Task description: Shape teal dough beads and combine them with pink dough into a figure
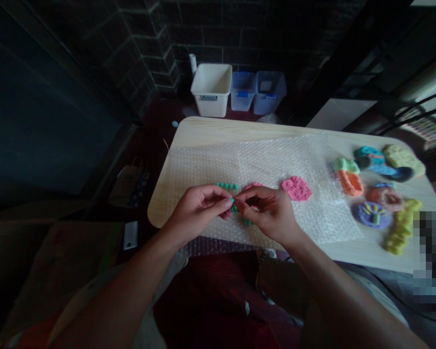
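Observation:
My left hand point(207, 206) and my right hand point(267, 209) meet over the bubble wrap, thumbs and forefingers pinched together on a small bit of green modelling clay point(232, 200). Just beyond the left fingers lies a row of green clay balls point(227, 186). More green clay shows beneath the hands, partly hidden. Behind my right fingers a pink clay piece point(253, 185) is mostly covered. To the right, a second pink clay piece point(297, 188) with a bumpy surface rests flat on the bubble wrap point(203, 162).
Several coloured clay shapes, among them an orange and green one point(350, 180), a purple disc point(372, 214) and a yellow strip point(403, 227), lie on the table's point(199, 127) right end. A white bin point(212, 87) and two clear plastic boxes point(269, 92) stand beyond the far edge.

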Motion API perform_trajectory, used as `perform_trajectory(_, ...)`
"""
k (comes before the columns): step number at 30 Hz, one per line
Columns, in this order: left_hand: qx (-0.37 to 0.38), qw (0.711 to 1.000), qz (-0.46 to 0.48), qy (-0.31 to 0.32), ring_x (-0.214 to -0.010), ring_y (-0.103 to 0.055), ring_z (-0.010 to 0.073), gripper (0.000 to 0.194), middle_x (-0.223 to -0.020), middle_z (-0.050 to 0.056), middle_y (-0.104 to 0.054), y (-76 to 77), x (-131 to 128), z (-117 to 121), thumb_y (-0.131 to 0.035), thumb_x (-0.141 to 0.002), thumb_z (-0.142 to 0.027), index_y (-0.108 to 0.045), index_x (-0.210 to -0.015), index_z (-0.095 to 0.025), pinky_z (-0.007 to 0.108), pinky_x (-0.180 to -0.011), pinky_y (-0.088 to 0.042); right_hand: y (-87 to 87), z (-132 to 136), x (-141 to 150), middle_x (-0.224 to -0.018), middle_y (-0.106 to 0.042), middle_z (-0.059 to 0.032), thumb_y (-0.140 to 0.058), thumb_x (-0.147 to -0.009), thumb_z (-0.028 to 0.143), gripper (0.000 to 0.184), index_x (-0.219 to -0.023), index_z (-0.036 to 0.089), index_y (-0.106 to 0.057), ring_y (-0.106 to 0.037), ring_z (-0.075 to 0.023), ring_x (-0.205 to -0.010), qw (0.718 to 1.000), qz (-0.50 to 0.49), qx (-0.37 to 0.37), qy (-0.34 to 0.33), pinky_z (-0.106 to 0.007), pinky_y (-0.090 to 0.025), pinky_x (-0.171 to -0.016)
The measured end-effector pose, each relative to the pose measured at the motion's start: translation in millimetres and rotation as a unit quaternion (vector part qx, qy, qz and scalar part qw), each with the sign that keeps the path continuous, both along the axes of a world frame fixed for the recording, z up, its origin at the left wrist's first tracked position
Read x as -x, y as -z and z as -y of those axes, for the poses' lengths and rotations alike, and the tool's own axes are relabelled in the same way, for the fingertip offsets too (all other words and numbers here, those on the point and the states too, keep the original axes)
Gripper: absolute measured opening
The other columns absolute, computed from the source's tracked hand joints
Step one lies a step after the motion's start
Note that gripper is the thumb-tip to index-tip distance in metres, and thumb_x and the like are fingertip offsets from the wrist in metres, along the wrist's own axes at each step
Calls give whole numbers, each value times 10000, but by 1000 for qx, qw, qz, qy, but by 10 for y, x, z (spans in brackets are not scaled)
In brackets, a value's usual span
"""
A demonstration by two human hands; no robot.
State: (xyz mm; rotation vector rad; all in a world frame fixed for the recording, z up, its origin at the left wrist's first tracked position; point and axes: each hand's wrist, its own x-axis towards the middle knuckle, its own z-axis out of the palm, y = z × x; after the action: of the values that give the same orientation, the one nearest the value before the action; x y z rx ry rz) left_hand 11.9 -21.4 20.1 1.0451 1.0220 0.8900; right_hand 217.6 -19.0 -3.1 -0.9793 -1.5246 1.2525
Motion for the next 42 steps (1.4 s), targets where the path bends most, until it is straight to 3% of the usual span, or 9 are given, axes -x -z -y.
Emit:
perform_trajectory(6,50,998,32,-22,-660,-760,139,161,-817,53,-813,42,-1,19,-908,-815,-252,-818,-888,-140,253,-672,-621,-42,-31,-2,-915,-842,-83,-840,-905,229,136,-1034,207,-879,-752,-180,-793,998,-17,-48,-29,-307,-589,-707)
perform_trajectory(14,19,1000,16,-2,-646,-717,126,146,-731,29,-771,-15,-22,21,-893,-808,-240,-794,-848,-141,237,-650,-581,12,22,-28,-790,-797,-62,-785,-940,309,155,-920,167,-845,-663,-143,-654,999,33,-6,-19,-261,-511,-573)
perform_trajectory(20,3,1000,3,-6,-668,-701,121,95,-744,15,-751,-13,-33,22,-831,-834,-185,-770,-894,-144,241,-677,-568,9,-8,-6,-766,-767,-55,-803,-917,308,152,-882,160,-805,-637,-141,-650,1000,4,18,-22,-268,-484,-562)
perform_trajectory(26,7,1000,-9,-4,-652,-702,126,135,-770,32,-767,30,-18,17,-830,-878,-267,-798,-916,-141,247,-656,-576,-17,-35,-25,-903,-826,-92,-795,-942,242,110,-1002,181,-864,-714,-182,-777,998,24,-61,-23,-322,-533,-670)
perform_trajectory(29,4,1000,-27,15,-647,-700,132,155,-750,41,-759,20,-8,12,-786,-920,-287,-813,-910,-135,250,-650,-578,-31,-22,-32,-882,-831,-78,-786,-943,233,117,-1008,181,-868,-717,-168,-741,995,52,-82,-18,-307,-538,-657)
perform_trajectory(37,23,997,-37,62,-632,-680,158,211,-701,59,-732,-23,-29,28,-754,-931,-329,-798,-839,-144,271,-608,-560,-37,48,18,-696,-754,-23,-744,-862,237,97,-844,171,-812,-638,-125,-582,993,119,-19,4,-267,-527,-570)
perform_trajectory(42,41,998,-26,47,-608,-662,151,182,-685,47,-724,-19,-8,29,-791,-884,-319,-775,-806,-155,264,-573,-525,11,6,-8,-679,-733,-28,-800,-809,266,100,-804,171,-769,-603,-117,-546,996,60,35,49,-250,-482,-495)
